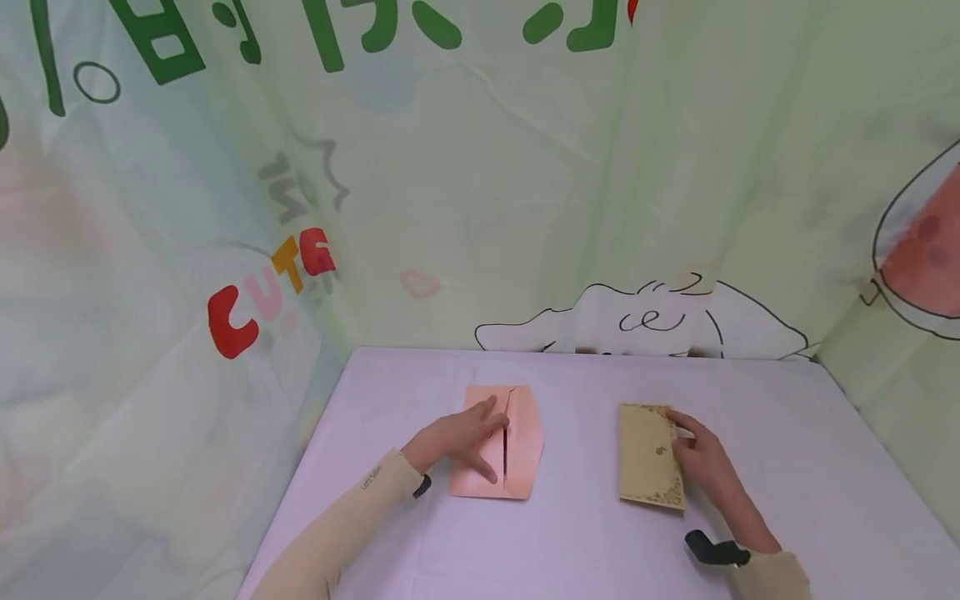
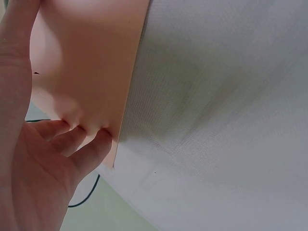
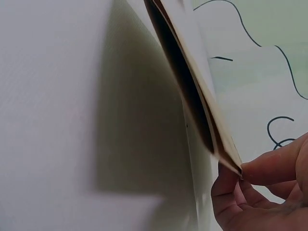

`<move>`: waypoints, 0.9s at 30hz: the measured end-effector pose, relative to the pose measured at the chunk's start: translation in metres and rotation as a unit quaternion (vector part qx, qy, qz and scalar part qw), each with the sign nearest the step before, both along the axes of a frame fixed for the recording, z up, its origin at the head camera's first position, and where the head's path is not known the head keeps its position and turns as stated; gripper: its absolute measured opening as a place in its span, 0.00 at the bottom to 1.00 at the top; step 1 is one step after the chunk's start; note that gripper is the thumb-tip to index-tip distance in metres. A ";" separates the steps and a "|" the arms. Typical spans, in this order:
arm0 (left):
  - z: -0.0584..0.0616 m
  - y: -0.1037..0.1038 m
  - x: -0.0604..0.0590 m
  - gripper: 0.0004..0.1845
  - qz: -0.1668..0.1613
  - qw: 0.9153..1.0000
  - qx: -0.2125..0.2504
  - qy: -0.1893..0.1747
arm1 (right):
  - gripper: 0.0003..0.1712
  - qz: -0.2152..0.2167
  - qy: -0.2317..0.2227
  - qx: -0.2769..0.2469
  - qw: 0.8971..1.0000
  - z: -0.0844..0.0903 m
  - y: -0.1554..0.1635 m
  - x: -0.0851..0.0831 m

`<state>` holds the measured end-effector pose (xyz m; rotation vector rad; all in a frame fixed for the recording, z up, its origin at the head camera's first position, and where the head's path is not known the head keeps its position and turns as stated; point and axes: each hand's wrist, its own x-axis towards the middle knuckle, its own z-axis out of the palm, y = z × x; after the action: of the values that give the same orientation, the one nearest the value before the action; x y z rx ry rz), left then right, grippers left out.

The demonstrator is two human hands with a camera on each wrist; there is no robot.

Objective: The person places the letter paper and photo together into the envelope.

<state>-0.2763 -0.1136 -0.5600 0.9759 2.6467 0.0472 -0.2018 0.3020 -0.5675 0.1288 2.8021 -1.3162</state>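
A pink envelope [image 1: 527, 446] lies on the table at centre left, with a dark slit along its flap edge. My left hand [image 1: 459, 435] rests on it with fingers spread. In the left wrist view, the fingertips [image 2: 103, 134] press on the envelope's pink surface [image 2: 91, 43]. Right of it is a tan folded card [image 1: 643, 454] with ornate brown corners. My right hand [image 1: 707, 467] pinches this card at its right edge, thumb on one side and fingers on the other. The right wrist view shows the card [image 3: 202, 91] raised at a slant, its layers slightly parted, above its shadow.
A pale lilac cloth covers the table [image 1: 577, 533]. Behind it hangs a printed curtain [image 1: 480, 208] with cartoon drawings and lettering, which also runs along both sides. A dark strap piece [image 1: 716, 550] sits at the right wrist.
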 end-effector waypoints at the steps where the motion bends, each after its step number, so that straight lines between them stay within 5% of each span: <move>1: 0.000 0.000 0.000 0.52 -0.001 1.000 0.001 0.001 | 0.33 0.000 0.000 0.000 1.000 0.000 -0.001 0.000; 27: 0.004 0.000 0.001 0.53 0.000 1.000 0.001 0.001 | 0.32 0.028 0.008 -0.038 0.999 0.000 -0.036 -0.010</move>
<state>-0.2751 -0.1138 -0.5562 0.9780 2.6489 0.0472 -0.2113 0.2663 -0.5679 0.0378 2.7439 -1.4143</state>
